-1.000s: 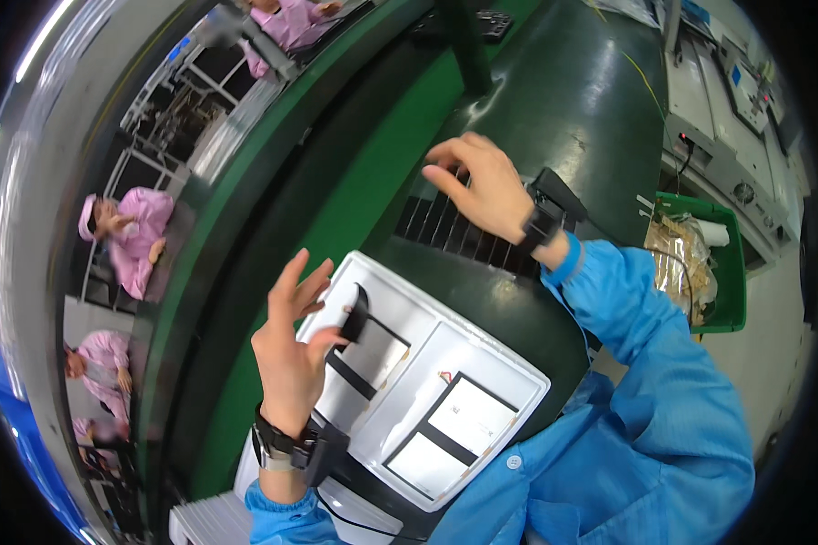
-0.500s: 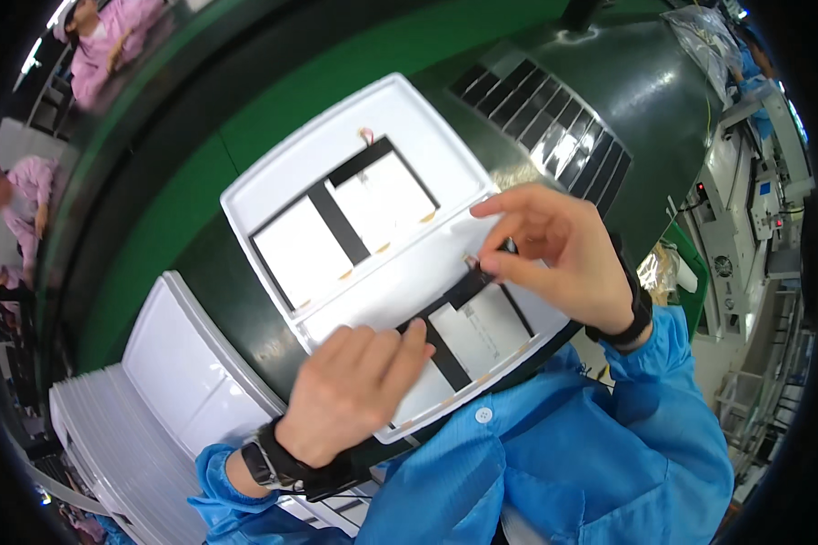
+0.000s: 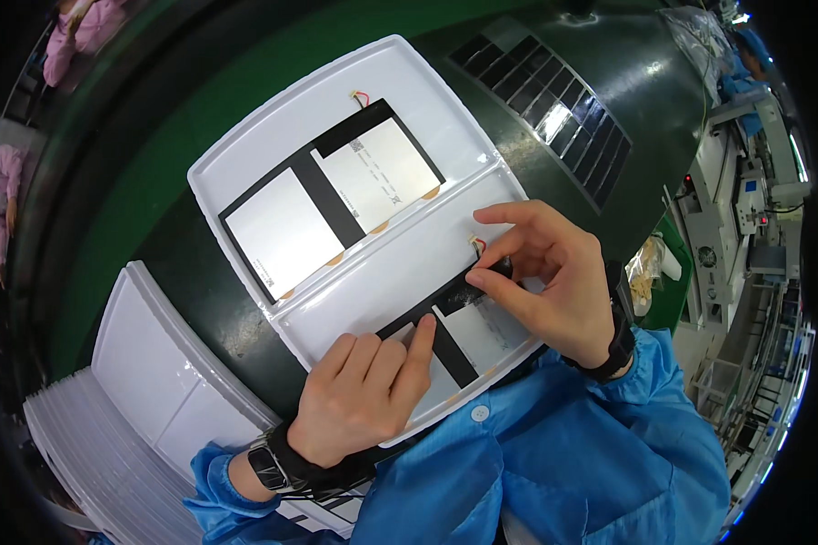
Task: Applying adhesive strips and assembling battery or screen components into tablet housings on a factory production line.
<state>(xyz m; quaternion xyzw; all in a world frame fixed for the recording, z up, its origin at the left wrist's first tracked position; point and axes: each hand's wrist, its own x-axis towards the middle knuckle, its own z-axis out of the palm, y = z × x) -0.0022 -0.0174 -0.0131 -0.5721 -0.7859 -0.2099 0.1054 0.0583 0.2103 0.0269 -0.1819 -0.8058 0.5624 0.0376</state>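
A white two-compartment plastic tray (image 3: pixel 336 309) sits in front of me. In its near compartment lies a flat battery pack (image 3: pixel 454 359) with silver-white cells in a black border. My left hand (image 3: pixel 364 391) presses its stretched index fingertip onto that black border; the other fingers are curled, holding nothing. At the pack's far right corner my right hand (image 3: pixel 550 282) pinches a glossy black strip (image 3: pixel 463 294) between thumb and index finger. Beside these fingertips a small connector (image 3: pixel 475 243) with red wire sticks up. The far compartment holds a second battery pack (image 3: pixel 336 204), its wired connector (image 3: pixel 358 94) at the top.
A stack of white trays (image 3: pixel 109 445) stands at the left, one tray (image 3: pixel 177 363) leaning on it. A sheet of black rectangles (image 3: pixel 554 118) lies on the dark green table (image 3: pixel 518 163). At right are a green bin (image 3: pixel 673 291) and machinery (image 3: pixel 745 200). People in pink work beyond.
The tray and packs appear shifted up and left in the picture. My left index finger stays on the border. My right fingers remain pinched near the pack's corner, the connector now plainer to see.
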